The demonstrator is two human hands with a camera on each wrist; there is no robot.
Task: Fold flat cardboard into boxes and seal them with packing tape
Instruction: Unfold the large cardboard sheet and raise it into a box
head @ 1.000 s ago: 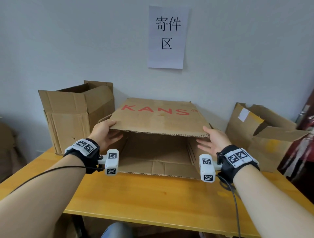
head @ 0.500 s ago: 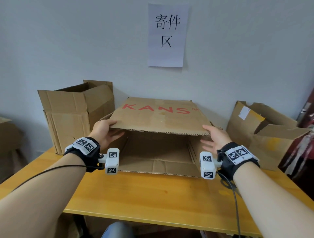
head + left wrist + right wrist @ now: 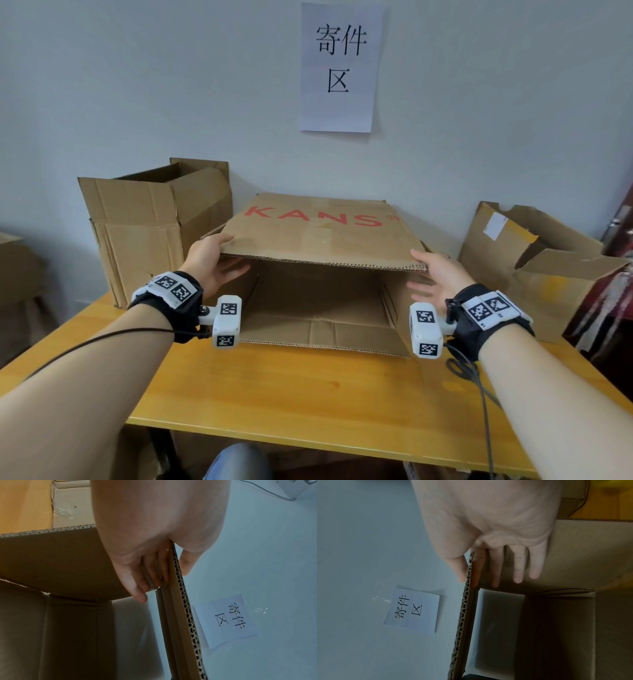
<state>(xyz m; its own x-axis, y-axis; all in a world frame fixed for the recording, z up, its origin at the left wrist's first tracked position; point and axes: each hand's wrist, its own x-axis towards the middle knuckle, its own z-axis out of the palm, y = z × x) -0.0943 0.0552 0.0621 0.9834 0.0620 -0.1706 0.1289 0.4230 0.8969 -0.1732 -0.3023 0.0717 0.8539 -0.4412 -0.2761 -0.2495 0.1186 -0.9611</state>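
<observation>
A brown cardboard box (image 3: 318, 233) printed KANS in red lies on its side on the yellow table (image 3: 308, 394), spread into a tube whose open end faces me. My left hand (image 3: 219, 255) pinches the near left corner of its top panel, thumb above and fingers below. The left wrist view shows the left hand (image 3: 163, 566) with the corrugated edge (image 3: 183, 608) between thumb and fingers. My right hand (image 3: 428, 272) pinches the near right corner the same way. In the right wrist view the right hand (image 3: 476, 574) has straight fingers lying inside against the corrugated edge (image 3: 465, 608).
An open upright carton (image 3: 150, 233) stands at the back left, touching the KANS box. A torn, opened carton (image 3: 534, 267) lies at the back right. A paper sign (image 3: 337, 68) hangs on the wall behind. Wrist cables trail over the table's near part.
Both hands keep their hold on the top panel's near corners. The panel's front edge has risen very slightly, so the opening looks a little taller.
</observation>
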